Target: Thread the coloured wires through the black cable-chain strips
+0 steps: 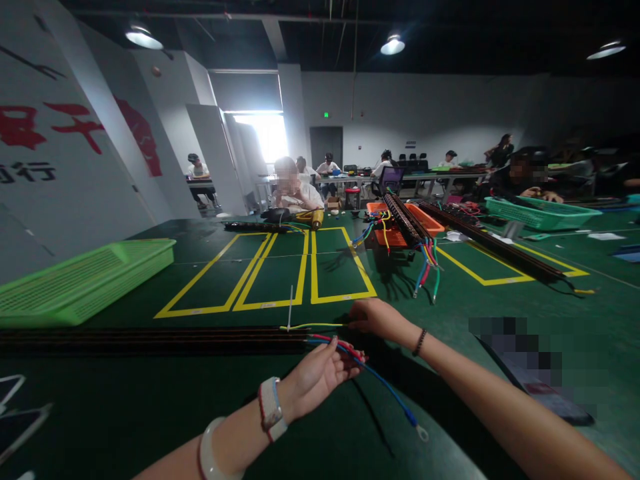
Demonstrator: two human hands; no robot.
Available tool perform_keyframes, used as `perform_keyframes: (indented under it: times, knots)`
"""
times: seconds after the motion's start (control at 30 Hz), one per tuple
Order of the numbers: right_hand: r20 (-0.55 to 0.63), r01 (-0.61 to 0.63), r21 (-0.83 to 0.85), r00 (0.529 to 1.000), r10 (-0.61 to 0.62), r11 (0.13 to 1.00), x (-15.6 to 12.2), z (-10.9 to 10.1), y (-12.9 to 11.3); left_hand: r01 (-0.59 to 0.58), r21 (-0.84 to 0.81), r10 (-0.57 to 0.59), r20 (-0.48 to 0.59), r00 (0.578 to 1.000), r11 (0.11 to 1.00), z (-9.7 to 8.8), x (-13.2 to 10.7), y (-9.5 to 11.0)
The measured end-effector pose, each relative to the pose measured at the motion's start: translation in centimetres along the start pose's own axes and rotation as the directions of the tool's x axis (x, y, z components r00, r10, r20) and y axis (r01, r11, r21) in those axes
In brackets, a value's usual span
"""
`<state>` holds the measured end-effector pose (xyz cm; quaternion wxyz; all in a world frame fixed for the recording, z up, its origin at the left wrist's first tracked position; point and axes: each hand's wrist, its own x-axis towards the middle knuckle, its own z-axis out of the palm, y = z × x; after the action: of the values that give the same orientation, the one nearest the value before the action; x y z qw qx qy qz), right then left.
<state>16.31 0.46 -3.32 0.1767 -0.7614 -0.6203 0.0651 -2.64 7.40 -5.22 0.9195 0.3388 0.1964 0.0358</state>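
My left hand (pixel 323 373) is palm up, its thumb pressed on a red wire (pixel 325 339) and a blue wire (pixel 385 383). The blue wire runs past the fingers and ends in a ring terminal (pixel 423 433). Just beyond, my right hand (pixel 373 317) is closed on the yellow-green wire (pixel 320 325); its fingertips are partly hidden. These wires come from the end of a long black sleeved cable bundle (pixel 150 341) lying across the table. A white cable tie (pixel 290 310) sticks up where the yellow-green wire starts.
A light green basket (pixel 115 280) stands at left. Yellow tape frames (pixel 270 305) mark the green table. Further back are an orange basket (pixel 393 237) under wired harnesses (pixel 407 220), a teal basket (pixel 543 213) and a yellow tool (pixel 317 220). A dark flat object (pixel 540 387) lies at right. Co-workers sit opposite.
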Motion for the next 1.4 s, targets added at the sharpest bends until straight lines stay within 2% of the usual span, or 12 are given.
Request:
perform_keyframes:
  times: [0.07, 0.13, 0.27, 0.37, 0.43, 0.67, 0.87, 0.93, 1.07, 1.17, 1.27, 1.4]
  knots:
    - [0.004, -0.013, 0.082, 1.0, 0.013, 0.997, -0.1, -0.9, -0.8, 0.013, 0.004, -0.013, 0.011, 1.0, 1.0, 0.0, 0.0, 0.0]
    - [0.013, -0.012, 0.071, 1.0, 0.011, 0.997, -0.6, -1.9, -2.0, 0.013, -0.01, -0.013, 0.023, 1.0, 1.0, -0.1, 0.1, 0.0]
    - [0.122, 0.03, -0.18, 0.992, -0.008, 0.983, -2.2, -3.3, -4.8, 0.005, -0.053, -0.005, 0.018, 1.0, 0.999, -0.6, 0.4, -0.3]
    - [0.204, 0.109, -0.307, 0.978, -0.047, 0.945, -3.3, -3.3, -6.3, 0.021, -0.062, -0.019, 0.031, 0.999, 0.998, -1.1, 0.6, -0.5]
    - [0.216, 0.133, -0.349, 0.975, -0.058, 0.928, -3.6, -2.9, -6.8, 0.028, -0.06, -0.026, 0.038, 0.999, 0.998, -1.3, 0.7, -0.5]
    - [0.112, 0.059, -0.473, 0.994, -0.006, 0.879, -2.9, -2.3, -6.1, 0.003, 0.015, -0.003, 0.054, 0.999, 1.0, -0.4, 0.1, -0.1]
    - [-0.032, -0.038, -0.478, 0.999, 0.026, 0.877, -1.9, -1.8, -4.9, -0.007, 0.024, 0.009, -0.06, 0.998, 1.0, -0.4, 0.2, 0.0]
    - [-0.002, -0.061, -0.46, 0.998, 0.067, 0.886, -1.8, -1.5, -4.7, -0.011, 0.016, 0.012, -0.064, 0.998, 1.0, -0.4, 0.2, 0.1]
    - [0.147, -0.042, -0.418, 0.983, 0.113, 0.908, -1.8, -0.4, -4.5, -0.01, 0.006, 0.011, -0.078, 0.997, 1.0, -0.2, 0.1, 0.2]
    - [0.186, -0.038, -0.399, 0.975, 0.121, 0.916, -1.8, 0.1, -4.3, -0.015, -0.002, 0.015, -0.071, 0.997, 1.0, -0.1, 0.0, 0.1]
    - [0.158, -0.07, -0.414, 0.976, 0.148, 0.907, -1.7, -0.6, -4.2, -0.017, 0.003, 0.018, -0.057, 0.998, 1.0, -0.3, 0.1, 0.1]
    - [0.03, -0.133, -0.378, 0.987, 0.155, 0.916, -1.8, -3.3, -4.2, -0.025, 0.003, 0.025, -0.054, 0.998, 1.0, -0.5, 0.3, -0.1]
